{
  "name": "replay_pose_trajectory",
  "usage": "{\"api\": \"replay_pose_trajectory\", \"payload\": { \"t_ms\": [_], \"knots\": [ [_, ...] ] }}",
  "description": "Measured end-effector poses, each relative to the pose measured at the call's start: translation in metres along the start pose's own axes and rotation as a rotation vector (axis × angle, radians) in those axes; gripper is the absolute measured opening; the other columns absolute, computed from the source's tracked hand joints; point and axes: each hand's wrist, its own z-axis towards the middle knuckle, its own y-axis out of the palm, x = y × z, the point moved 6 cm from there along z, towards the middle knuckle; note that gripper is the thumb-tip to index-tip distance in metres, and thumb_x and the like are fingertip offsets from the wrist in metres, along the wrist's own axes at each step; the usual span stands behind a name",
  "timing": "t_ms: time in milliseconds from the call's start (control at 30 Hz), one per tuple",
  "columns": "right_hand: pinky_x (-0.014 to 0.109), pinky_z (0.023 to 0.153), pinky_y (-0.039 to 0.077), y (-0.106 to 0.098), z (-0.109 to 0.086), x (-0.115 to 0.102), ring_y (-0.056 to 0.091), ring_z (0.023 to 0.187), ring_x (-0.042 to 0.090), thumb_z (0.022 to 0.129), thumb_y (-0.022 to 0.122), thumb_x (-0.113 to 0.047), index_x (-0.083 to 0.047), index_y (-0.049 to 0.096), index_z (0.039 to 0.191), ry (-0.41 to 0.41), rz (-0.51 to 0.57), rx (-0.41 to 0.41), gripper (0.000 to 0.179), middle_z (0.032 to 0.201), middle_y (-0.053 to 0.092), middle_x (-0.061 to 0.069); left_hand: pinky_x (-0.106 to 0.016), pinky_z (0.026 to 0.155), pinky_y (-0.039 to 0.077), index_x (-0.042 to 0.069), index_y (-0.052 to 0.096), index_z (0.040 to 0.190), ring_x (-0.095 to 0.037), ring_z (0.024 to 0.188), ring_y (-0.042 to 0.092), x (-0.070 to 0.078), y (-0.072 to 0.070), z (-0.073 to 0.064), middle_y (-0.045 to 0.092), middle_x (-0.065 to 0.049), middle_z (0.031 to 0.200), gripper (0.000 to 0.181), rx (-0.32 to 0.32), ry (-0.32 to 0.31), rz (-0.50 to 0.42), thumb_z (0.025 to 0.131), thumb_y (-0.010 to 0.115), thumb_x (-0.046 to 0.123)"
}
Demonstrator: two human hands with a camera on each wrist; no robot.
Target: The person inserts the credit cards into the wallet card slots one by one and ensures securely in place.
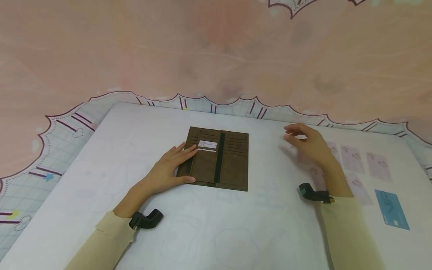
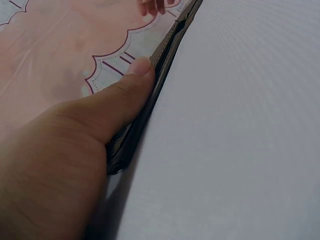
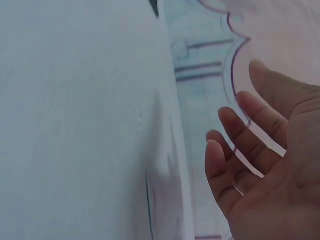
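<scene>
A brown wallet [image 1: 233, 168] lies unfolded on the white table, with card slots on both halves and dark bands along it. White-edged cards [image 1: 207, 144] stick out of slots in its left half. My left hand [image 1: 168, 167] rests on the wallet's left edge, fingers spread and nearly straight. In the left wrist view, the thumb [image 2: 125, 92] lies along the rim of the wallet [image 2: 162, 52]. To the right, my right hand [image 1: 312, 146] is raised above the table with loosely bent fingers. Nothing shows between those fingers in the right wrist view.
Several pale pink cards [image 1: 352, 159] lie in rows at the right, some partly hidden by my right forearm. A blue card [image 1: 391, 208] lies nearer, right of that forearm. Beyond the white table [image 1: 270, 232] spreads a patterned pinkish cloth [image 1: 202, 52].
</scene>
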Motion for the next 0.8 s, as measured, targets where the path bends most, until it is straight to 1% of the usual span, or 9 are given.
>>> {"api": "replay_pose_trajectory", "payload": {
  "t_ms": [67, 167, 233, 333, 400, 533, 633, 800],
  "knots": [
    [0.037, 0.094, 0.044, -0.009, -0.009, 0.011, 0.051, 0.112, 0.020, 0.093, 0.062, -0.038, -0.012, 0.056, 0.130, 0.040, 0.004, -0.009, 0.046, 0.124, 0.058, 0.007, -0.046, 0.116, 0.006, 0.013, 0.035, 0.149, -0.028, 0.144, 0.012, -0.001, 0.001, 0.001, 0.029, -0.003, 0.155, 0.086, 0.000, 0.005, 0.003, 0.080, 0.075, 0.043],
    [0.047, 0.096, 0.042, -0.020, -0.021, 0.028, 0.047, 0.119, 0.029, 0.090, 0.064, -0.043, -0.015, 0.051, 0.136, 0.116, 0.018, -0.043, 0.055, 0.134, 0.050, 0.008, -0.046, 0.116, 0.007, 0.013, 0.035, 0.149, -0.028, 0.144, 0.012, -0.001, 0.003, 0.002, 0.029, -0.004, 0.154, 0.086, -0.002, 0.014, 0.005, 0.080, 0.075, 0.043],
    [0.052, 0.096, 0.039, -0.025, -0.028, 0.040, 0.043, 0.121, 0.034, 0.089, 0.065, -0.045, -0.016, 0.046, 0.140, 0.171, 0.025, -0.071, 0.062, 0.138, 0.045, 0.009, -0.046, 0.116, 0.007, 0.013, 0.035, 0.149, -0.029, 0.144, 0.013, -0.001, 0.005, 0.003, 0.030, -0.004, 0.154, 0.085, -0.004, 0.024, 0.010, 0.080, 0.074, 0.044],
    [0.056, 0.095, 0.036, -0.028, -0.036, 0.052, 0.040, 0.121, 0.036, 0.088, 0.065, -0.049, -0.016, 0.041, 0.144, 0.220, 0.007, -0.118, 0.069, 0.141, 0.041, 0.012, -0.046, 0.116, 0.007, 0.014, 0.035, 0.150, -0.028, 0.144, 0.012, 0.000, 0.005, 0.004, 0.029, -0.003, 0.155, 0.086, -0.007, 0.025, 0.009, 0.080, 0.074, 0.045],
    [0.056, 0.095, 0.034, -0.029, -0.038, 0.055, 0.038, 0.121, 0.036, 0.088, 0.065, -0.048, -0.015, 0.039, 0.145, 0.218, -0.006, -0.144, 0.071, 0.141, 0.041, 0.013, -0.046, 0.116, 0.007, 0.015, 0.034, 0.150, -0.027, 0.145, 0.011, -0.001, 0.005, 0.003, 0.028, -0.002, 0.155, 0.086, -0.004, 0.021, 0.012, 0.081, 0.073, 0.046],
    [0.060, 0.098, 0.032, -0.032, -0.039, 0.057, 0.036, 0.124, 0.037, 0.085, 0.066, -0.053, -0.017, 0.038, 0.146, 0.237, -0.054, -0.179, 0.076, 0.143, 0.037, 0.015, -0.044, 0.116, 0.006, 0.015, 0.033, 0.150, -0.025, 0.145, 0.010, -0.002, 0.002, 0.002, 0.028, -0.002, 0.155, 0.086, 0.005, 0.011, 0.007, 0.080, 0.074, 0.045],
    [0.062, 0.099, 0.030, -0.033, -0.041, 0.061, 0.032, 0.127, 0.039, 0.082, 0.067, -0.057, -0.019, 0.038, 0.145, 0.268, -0.087, -0.186, 0.079, 0.147, 0.033, 0.015, -0.044, 0.116, 0.006, 0.015, 0.033, 0.150, -0.026, 0.145, 0.010, -0.002, 0.002, 0.003, 0.028, -0.002, 0.155, 0.086, 0.005, 0.012, 0.003, 0.080, 0.074, 0.045],
    [0.065, 0.104, 0.023, -0.030, -0.045, 0.069, 0.025, 0.134, 0.040, 0.077, 0.070, -0.059, -0.023, 0.040, 0.143, 0.296, -0.093, -0.195, 0.081, 0.152, 0.026, 0.014, -0.045, 0.116, 0.006, 0.015, 0.033, 0.150, -0.026, 0.145, 0.010, -0.003, 0.003, 0.003, 0.028, -0.003, 0.155, 0.086, -0.003, -0.001, 0.010, 0.080, 0.075, 0.044]
  ]
}}
